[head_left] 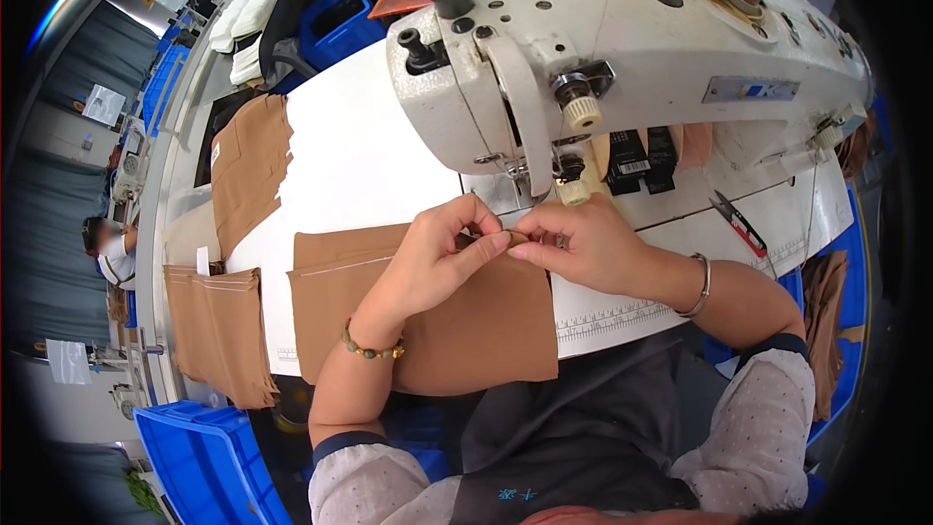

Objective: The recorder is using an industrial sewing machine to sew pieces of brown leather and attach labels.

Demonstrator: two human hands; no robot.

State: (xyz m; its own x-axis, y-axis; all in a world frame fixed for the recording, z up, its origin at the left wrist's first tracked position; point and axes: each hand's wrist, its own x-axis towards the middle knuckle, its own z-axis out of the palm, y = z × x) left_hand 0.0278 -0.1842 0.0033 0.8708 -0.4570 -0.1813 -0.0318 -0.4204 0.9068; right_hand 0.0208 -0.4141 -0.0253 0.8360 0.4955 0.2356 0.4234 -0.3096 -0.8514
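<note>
My left hand (452, 253) and my right hand (573, 248) meet in front of the needle area of a white sewing machine (632, 39). Both pinch a small folded edge of brown fabric (418, 331) between thumbs and fingers; the rest of that piece lies over the white worktable's (360, 156) front edge, under my left forearm. A stack of brown cut pieces (214, 331) hangs at the table's left end, with more brown pieces (248, 175) behind it. Red-and-black thread snips (739, 224) rest to the right of my right hand.
Blue crates stand at the lower left (194, 457), right (846, 311) and back left (330, 29). Black labels (641, 160) lie under the machine arm. White folded fabric (243, 15) sits at the back. Another person (112, 253) is seated at the far left.
</note>
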